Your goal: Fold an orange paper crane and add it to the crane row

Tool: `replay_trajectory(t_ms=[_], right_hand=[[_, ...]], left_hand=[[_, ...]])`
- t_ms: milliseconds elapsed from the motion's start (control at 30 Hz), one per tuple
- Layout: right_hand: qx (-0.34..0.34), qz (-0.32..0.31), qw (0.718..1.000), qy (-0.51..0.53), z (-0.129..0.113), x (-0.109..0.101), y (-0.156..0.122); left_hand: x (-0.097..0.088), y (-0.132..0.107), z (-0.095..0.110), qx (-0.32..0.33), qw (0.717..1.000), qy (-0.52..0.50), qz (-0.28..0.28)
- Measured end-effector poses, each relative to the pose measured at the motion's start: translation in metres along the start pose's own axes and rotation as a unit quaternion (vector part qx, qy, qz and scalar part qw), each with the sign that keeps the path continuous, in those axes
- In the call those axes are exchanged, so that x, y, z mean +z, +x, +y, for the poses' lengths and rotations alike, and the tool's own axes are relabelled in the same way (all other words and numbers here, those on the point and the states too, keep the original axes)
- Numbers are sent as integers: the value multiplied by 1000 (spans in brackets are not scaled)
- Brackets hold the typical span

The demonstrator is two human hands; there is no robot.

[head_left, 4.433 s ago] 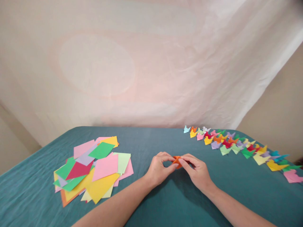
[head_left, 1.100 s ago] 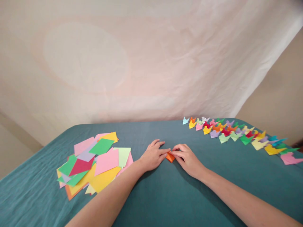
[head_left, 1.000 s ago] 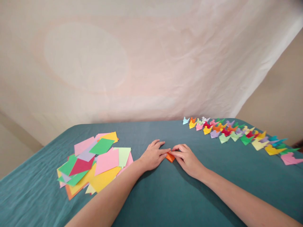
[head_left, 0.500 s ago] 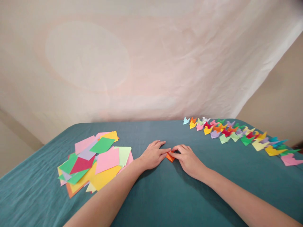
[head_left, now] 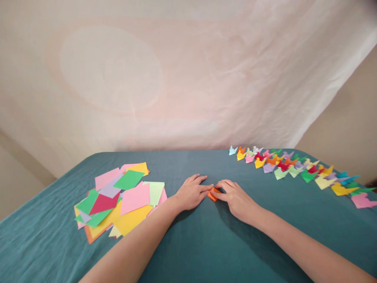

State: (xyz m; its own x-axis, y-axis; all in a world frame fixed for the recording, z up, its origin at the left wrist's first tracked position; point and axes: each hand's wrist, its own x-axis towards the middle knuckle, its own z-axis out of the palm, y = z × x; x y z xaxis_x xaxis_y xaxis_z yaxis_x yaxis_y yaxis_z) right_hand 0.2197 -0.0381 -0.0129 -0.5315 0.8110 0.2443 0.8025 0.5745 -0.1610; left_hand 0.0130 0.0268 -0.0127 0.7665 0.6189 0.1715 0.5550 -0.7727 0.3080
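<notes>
A small folded piece of orange origami paper lies on the cloth between my two hands, partly covered by fingers. From the left, my left hand holds its edge with index finger and thumb, the other fingers stretched out over the cloth. On the opposite side, my right hand pinches the paper, its thumb lying across the front and its index finger at the far edge. The fingertips hide the exact shape of the folds.
Loose coloured paper squares lie in an overlapping pile on the left. Rows of folded paper birds stand along the far right. A teal cloth covers the table, and a pale curtain hangs behind it.
My right thumb has shifted slightly left and down across the orange paper. My left hand keeps its place, and the whole view has moved a little.
</notes>
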Motion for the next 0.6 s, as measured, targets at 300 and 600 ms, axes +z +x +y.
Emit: replay_trajectory(t_ms=[300, 600], right_hand=[[-11, -37, 999, 1, -1, -5, -4], [5, -75, 997, -22, -8, -11, -5]], left_hand=[[0, 0, 1, 1, 1000, 14, -3], [1, 0, 0, 2, 999, 36, -12]])
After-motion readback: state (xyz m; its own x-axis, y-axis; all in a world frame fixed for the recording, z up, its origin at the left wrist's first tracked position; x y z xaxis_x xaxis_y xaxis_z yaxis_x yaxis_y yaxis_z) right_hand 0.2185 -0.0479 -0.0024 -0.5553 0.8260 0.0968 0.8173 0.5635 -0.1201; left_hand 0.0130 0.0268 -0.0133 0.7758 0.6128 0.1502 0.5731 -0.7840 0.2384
